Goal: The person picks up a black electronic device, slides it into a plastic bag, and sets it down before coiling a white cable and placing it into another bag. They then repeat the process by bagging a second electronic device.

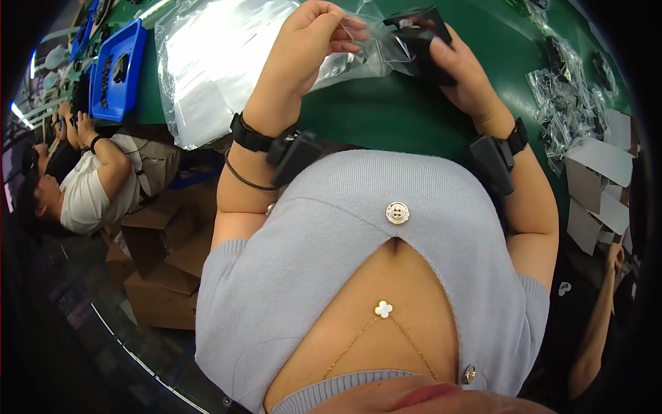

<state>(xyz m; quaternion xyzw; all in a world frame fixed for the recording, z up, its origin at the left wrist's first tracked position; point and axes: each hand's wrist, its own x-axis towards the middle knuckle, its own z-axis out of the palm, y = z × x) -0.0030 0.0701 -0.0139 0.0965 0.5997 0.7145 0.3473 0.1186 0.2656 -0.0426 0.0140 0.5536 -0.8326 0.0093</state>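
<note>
Your right hand [458,65] covers most of the black part [420,34] at one o'clock; the clear bag [358,48] blurs its shape.

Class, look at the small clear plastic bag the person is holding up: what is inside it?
The left hand pinches the small clear bag open. The right hand holds a black part at its mouth. The bag looks empty; how far the part enters cannot be seen.
</note>
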